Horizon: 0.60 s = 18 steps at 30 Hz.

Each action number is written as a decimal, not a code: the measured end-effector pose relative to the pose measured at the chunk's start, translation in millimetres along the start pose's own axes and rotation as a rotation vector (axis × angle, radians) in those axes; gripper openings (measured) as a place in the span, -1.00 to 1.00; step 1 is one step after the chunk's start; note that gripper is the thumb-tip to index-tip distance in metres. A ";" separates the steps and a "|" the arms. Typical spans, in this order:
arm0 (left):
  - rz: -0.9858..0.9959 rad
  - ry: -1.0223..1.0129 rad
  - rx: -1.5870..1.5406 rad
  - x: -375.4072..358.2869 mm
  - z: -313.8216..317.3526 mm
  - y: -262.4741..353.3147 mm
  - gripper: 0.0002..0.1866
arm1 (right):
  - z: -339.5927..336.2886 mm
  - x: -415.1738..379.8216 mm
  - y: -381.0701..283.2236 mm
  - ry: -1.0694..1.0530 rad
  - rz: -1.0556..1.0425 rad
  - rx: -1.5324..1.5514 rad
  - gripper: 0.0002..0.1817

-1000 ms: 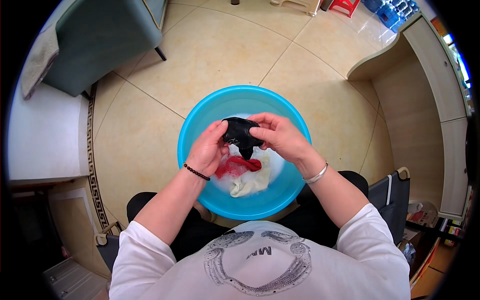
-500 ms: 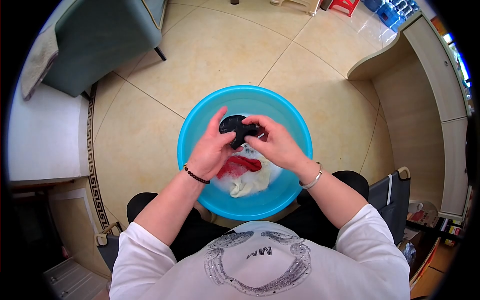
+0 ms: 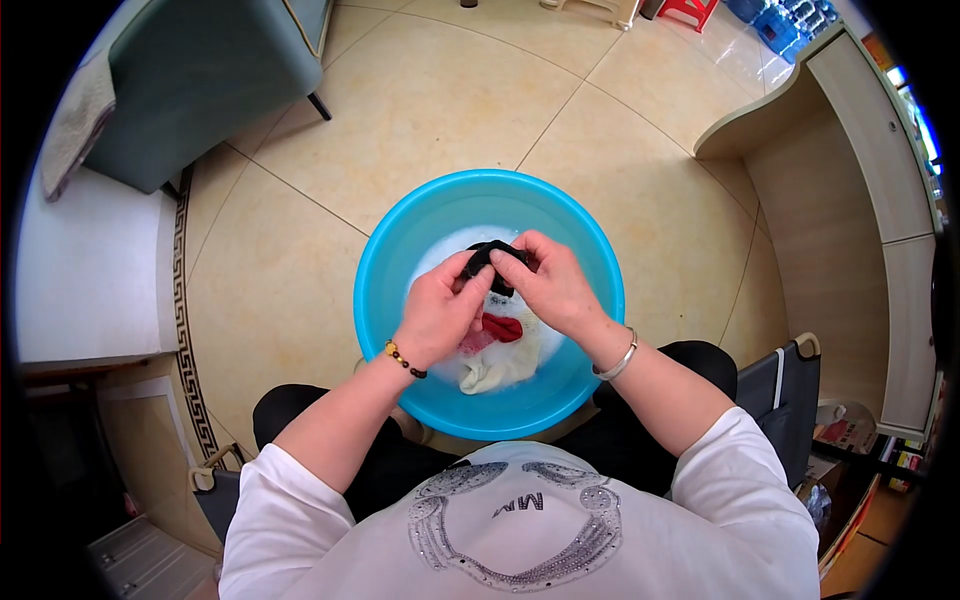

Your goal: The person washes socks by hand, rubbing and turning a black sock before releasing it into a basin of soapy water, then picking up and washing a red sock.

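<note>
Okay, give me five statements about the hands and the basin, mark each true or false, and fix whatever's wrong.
1. The left hand and right hand both hold the black cloth. True.
2. A red cloth lies in the basin. True.
3. The basin is yellow. False: it is blue.
4. The beaded bracelet is on the right wrist. False: the beaded bracelet is on the left.
5. White suds show inside the basin. True.
</note>
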<state>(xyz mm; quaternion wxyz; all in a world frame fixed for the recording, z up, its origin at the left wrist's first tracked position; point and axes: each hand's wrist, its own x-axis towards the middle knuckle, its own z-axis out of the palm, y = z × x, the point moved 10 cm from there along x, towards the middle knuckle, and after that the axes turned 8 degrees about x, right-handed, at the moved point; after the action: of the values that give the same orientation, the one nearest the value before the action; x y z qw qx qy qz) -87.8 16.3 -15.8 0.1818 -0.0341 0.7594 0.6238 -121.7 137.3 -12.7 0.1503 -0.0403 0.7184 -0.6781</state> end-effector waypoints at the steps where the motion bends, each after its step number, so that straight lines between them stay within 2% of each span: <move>1: -0.077 -0.028 -0.116 2.1 -1.3 -9.5 -0.77 | -0.3 -0.5 1.2 0.003 0.024 -0.019 -0.81; 6: -0.342 -0.070 -0.483 2.0 2.1 -33.6 -0.72 | 0.8 0.1 10.7 -0.008 0.063 -0.034 -0.78; 8: -0.334 -0.085 -0.532 2.0 3.5 -32.6 -0.71 | 1.1 0.8 6.1 0.002 0.090 0.113 -0.76; 11: -0.325 -0.117 -0.613 4.3 4.5 -34.9 -0.70 | -2.5 1.6 -0.3 -0.088 0.207 0.067 -0.74; 15: -0.328 -0.132 -0.776 3.1 5.8 -27.4 -0.69 | -3.6 5.1 2.4 -0.140 0.204 0.166 -0.67; 16: -0.327 -0.132 -0.777 3.1 4.6 -28.3 -0.69 | 2.8 3.5 -18.1 -0.161 0.007 0.049 -0.62; 17: -0.247 -0.147 -0.841 5.1 1.5 -21.8 -0.73 | 9.3 -2.5 -39.0 -0.181 -0.190 -0.067 -0.57; 18: -0.166 -0.163 -0.903 6.3 -1.0 -14.4 -0.75 | 24.0 -9.5 -40.3 -0.319 -0.175 -0.084 -0.43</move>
<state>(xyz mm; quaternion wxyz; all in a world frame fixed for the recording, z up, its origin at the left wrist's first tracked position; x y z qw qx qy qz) -89.8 13.3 -31.2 0.2575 -0.1213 0.3897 0.8758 -112.0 113.6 27.7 0.2007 -0.2157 0.7068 -0.6432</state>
